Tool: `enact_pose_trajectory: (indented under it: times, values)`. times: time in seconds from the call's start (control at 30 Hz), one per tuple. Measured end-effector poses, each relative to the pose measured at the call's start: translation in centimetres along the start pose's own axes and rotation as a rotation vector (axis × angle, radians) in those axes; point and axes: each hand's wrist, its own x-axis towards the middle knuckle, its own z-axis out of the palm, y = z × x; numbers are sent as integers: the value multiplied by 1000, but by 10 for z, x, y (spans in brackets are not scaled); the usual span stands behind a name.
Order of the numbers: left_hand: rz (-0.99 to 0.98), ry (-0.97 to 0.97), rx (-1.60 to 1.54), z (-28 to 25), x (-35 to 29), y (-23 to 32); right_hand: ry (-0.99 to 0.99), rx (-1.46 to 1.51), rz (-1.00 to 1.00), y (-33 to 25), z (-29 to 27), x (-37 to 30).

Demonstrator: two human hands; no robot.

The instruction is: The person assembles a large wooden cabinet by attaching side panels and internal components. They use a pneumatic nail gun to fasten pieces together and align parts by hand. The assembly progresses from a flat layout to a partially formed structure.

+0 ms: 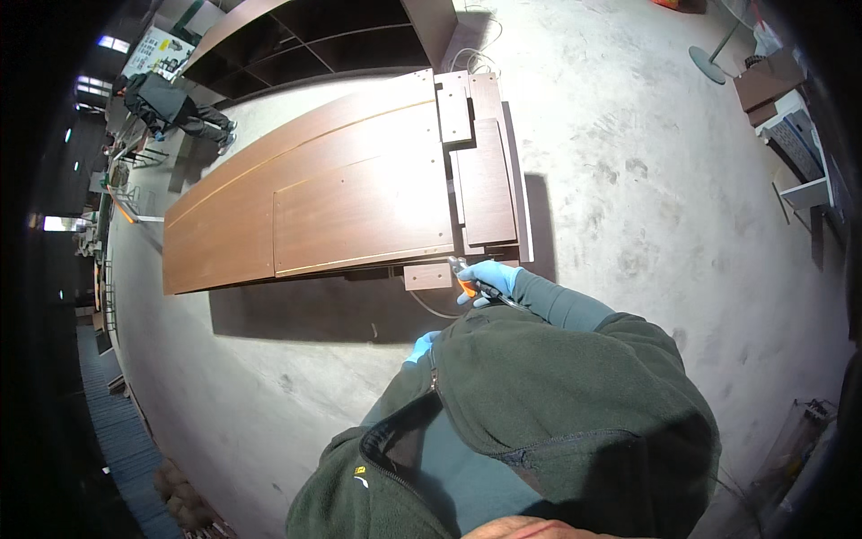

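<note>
In a blue glove, my right hand [494, 275] is closed around a hand tool [466, 287] with a grey metal-looking head and orange and black parts. Its exact kind is unclear. The tool's head is beside the near right corner of a large brown wooden panel [359, 193], close to a small drilled wood block [427, 276] under the panel's edge. My left hand [422, 347], also blue-gloved, hangs low by my jacket, which hides most of its fingers. Shorter brown boards [485, 184] lie at the panel's right end.
A large dark shelving unit [332, 45] stands beyond the panel. Another person [175, 106] bends over at the far left. A cable [431, 308] curves on the floor below the small block. Boxes [770, 85] and a round-based stand [708, 65] are at the far right.
</note>
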Motion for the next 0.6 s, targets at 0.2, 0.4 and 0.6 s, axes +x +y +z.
enact_pose_trajectory:
  times: [0.2, 0.4, 0.6]
  values:
    - [28, -1, -85, 3, 12, 19, 94, 61, -47, 11, -9, -6]
    - [89, -172, -497, 39, 64, 90, 126, 41, -9, -4, -30, -7]
    - [-223, -183, -803, 94, 115, 186, 123, -12, 25, -40, -95, -26]
